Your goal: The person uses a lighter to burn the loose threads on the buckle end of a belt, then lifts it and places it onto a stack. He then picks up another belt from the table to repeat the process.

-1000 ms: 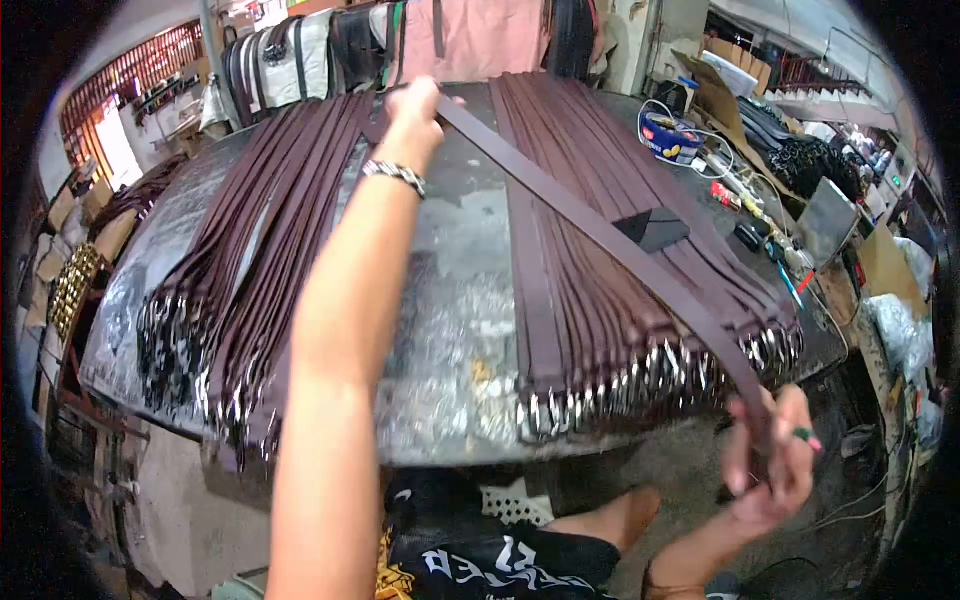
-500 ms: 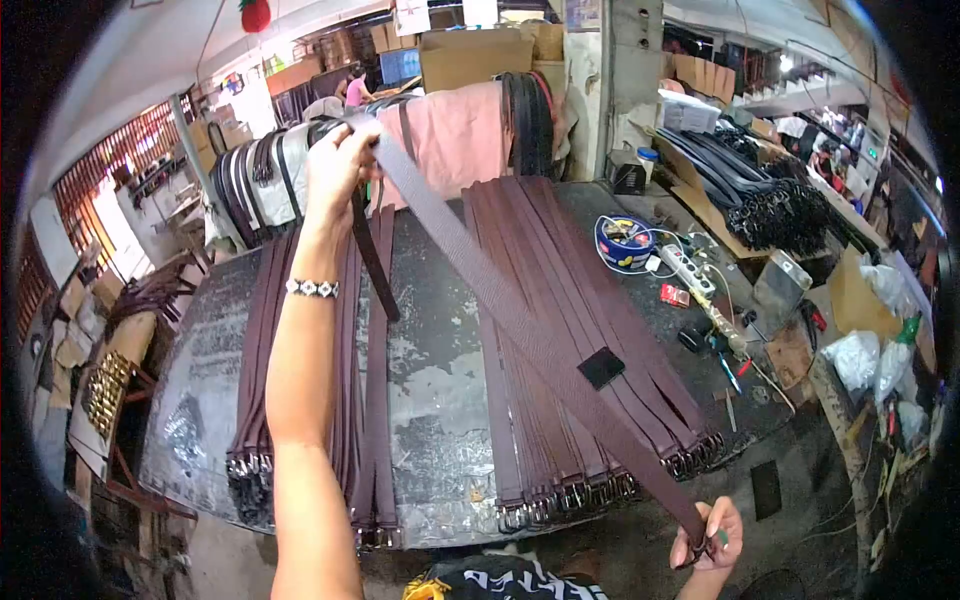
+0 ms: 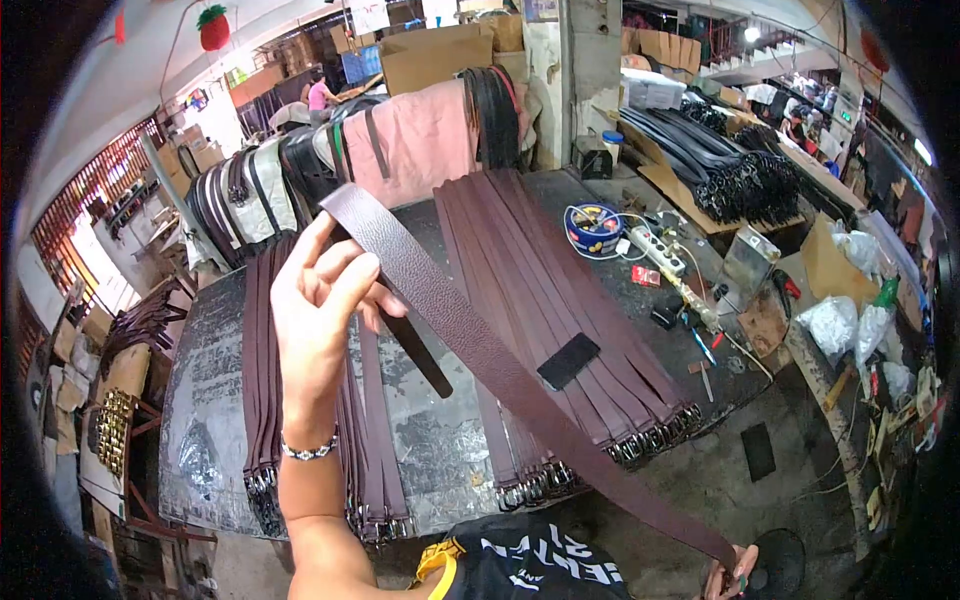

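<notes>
A dark brown leather belt [image 3: 470,340] stretches diagonally across the view between my hands. My left hand [image 3: 325,290] is raised at the left with its fingers closed on the belt, which folds over them. The belt's tail hangs down behind the fingers, its dark underside showing. At the lower right my right hand [image 3: 735,572] grips the other end; the buckle there is hidden. Below the belt, rows of brown belts [image 3: 545,290] lie on the table, buckles toward me. A black rectangular piece [image 3: 568,361] rests on the right row. More brown belts [image 3: 265,360] lie at the left.
The worn dark table [image 3: 210,340] carries a blue round tin [image 3: 594,230], a white power strip [image 3: 657,250] and small tools at the right. Black belts [image 3: 690,150] are piled beyond. A pink cloth-covered stack [image 3: 425,140] stands behind the table. A person [image 3: 320,95] is in the background.
My left hand has come lower and nearer, with the belt still in it. My right hand has moved down and slightly right. The view has shifted a little.
</notes>
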A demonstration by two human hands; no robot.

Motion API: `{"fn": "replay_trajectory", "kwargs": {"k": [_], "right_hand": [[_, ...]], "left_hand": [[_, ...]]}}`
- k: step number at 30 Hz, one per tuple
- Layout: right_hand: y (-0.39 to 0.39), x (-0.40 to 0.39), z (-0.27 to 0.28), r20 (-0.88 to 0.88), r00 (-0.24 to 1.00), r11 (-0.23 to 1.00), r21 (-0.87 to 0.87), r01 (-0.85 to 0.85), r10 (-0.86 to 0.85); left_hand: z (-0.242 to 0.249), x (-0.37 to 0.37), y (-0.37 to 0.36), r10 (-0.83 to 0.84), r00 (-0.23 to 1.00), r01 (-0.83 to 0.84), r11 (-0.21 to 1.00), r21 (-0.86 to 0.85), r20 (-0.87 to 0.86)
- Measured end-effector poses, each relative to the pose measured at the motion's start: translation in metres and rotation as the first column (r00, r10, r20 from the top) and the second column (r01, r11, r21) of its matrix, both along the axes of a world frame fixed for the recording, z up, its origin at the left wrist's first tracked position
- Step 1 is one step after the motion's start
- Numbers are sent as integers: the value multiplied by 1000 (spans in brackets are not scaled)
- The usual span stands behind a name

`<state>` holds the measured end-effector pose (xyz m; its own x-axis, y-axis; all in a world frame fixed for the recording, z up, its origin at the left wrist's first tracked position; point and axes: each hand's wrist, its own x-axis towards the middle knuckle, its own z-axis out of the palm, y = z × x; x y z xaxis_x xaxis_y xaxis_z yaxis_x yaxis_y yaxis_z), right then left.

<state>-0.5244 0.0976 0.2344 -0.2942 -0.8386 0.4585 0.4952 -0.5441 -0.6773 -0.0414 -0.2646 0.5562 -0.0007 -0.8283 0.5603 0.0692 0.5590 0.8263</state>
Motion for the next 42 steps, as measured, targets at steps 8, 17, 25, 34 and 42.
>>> {"fn": "replay_trajectory", "kwargs": {"k": [8, 17, 25, 34, 42], "right_hand": [[-11, 32, 19, 133, 991, 998, 57, -4, -4], [-175, 120, 78, 101, 965, 891, 371, -261, 241], [-204, 174, 65, 68, 938, 804, 496, -328, 340], [-198, 220, -28, 166, 952, 593, 750, -292, 259], [-199, 223, -18, 175, 950, 553, 779, -294, 259]], "left_hand": [[-19, 0, -87, 50, 978, -41, 998, 47, -202], [-15, 16, -307, 92, 995, -96, 991, -94, -42], [-62, 1, -395, -78, 996, 82, 991, 104, -41], [-415, -10, -263, 108, 735, -509, 740, 440, 670], [-376, -47, -33, -462, 886, 108, 267, 958, 29]]}}
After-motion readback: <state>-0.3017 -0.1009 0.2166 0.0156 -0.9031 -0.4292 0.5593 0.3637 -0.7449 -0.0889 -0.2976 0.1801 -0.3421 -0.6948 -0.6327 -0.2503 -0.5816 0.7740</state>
